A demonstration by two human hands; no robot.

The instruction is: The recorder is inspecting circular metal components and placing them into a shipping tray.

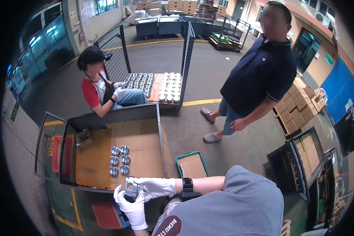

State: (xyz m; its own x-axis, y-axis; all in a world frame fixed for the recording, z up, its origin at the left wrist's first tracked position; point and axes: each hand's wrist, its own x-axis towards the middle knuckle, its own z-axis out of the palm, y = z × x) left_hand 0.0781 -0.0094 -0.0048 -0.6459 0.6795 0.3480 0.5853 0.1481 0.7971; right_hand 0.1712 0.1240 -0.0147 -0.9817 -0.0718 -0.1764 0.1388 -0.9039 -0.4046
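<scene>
A silver metal piston is held up between my gloved hands, near the front edge of a metal cart, its round side hole showing. My left hand, in a white glove, grips it from the near left. From the right, my right hand, also white-gloved, closes on its other side; some fingers are hidden behind the piston. Just beyond, several similar pistons stand in two short columns on the cardboard lining of the cart.
A small open box sits in the cart's far left corner. Right of the cart lies a green-rimmed tray. A seated co-worker handles a part beside a rack of pistons; another person stands at right. A red stool is below.
</scene>
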